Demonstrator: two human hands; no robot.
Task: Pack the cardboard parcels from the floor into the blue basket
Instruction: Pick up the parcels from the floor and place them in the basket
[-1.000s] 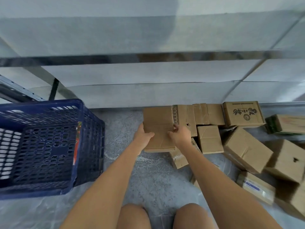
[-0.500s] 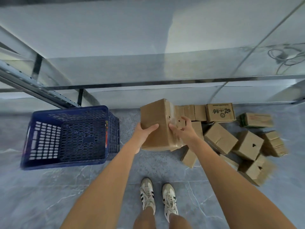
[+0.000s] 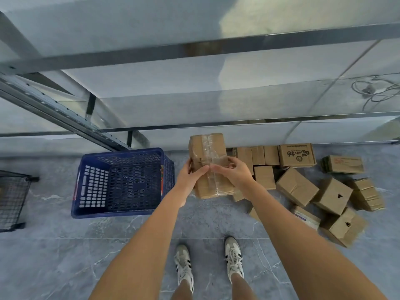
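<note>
Arms: bare, no sleeves showing
Legs: bare at the shins
Footwear: white lace-up sneakers (image 3: 184,267) with dark side stripes
Left hand (image 3: 190,176), right hand (image 3: 234,172): ungloved

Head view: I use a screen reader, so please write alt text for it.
The left hand and right hand hold a taped cardboard parcel in the air, beside a blue basket on the floor. More parcels lie scattered to the right, below metal shelving.

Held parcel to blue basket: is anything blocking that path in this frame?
Nothing visible does. The left hand and right hand hold the parcel up, just right of the blue basket. Its top is open, nothing shows inside, and only its own right wall stands between them.
</note>
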